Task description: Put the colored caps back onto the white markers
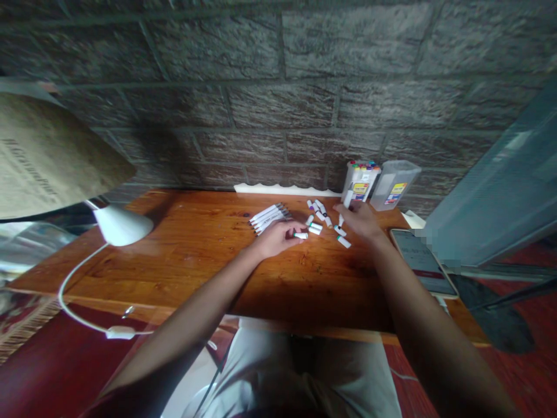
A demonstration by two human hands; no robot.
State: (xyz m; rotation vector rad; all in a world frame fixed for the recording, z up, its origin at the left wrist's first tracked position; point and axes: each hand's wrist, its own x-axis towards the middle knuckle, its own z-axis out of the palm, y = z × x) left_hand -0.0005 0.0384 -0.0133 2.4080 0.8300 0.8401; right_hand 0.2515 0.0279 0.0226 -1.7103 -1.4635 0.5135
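Near the middle of the wooden table, my left hand (278,238) pinches a white marker cap (301,235) with a green end. My right hand (360,220), farther right, has its fingers closed round a white marker (349,197) held roughly upright; its lower tip shows below the fingers. Between the hands lie several loose caps (319,209), white with coloured ends. Just beyond my left hand, several white markers (267,219) without caps lie side by side. A clear marker case (361,184) filled with colour-capped markers stands behind my right hand.
A second clear case (394,186) stands beside the filled one. A phone (422,261) lies at the table's right edge. On the left is a lamp (122,223) with a trailing white cord. A wavy white strip (287,190) runs along the stone wall (261,104).
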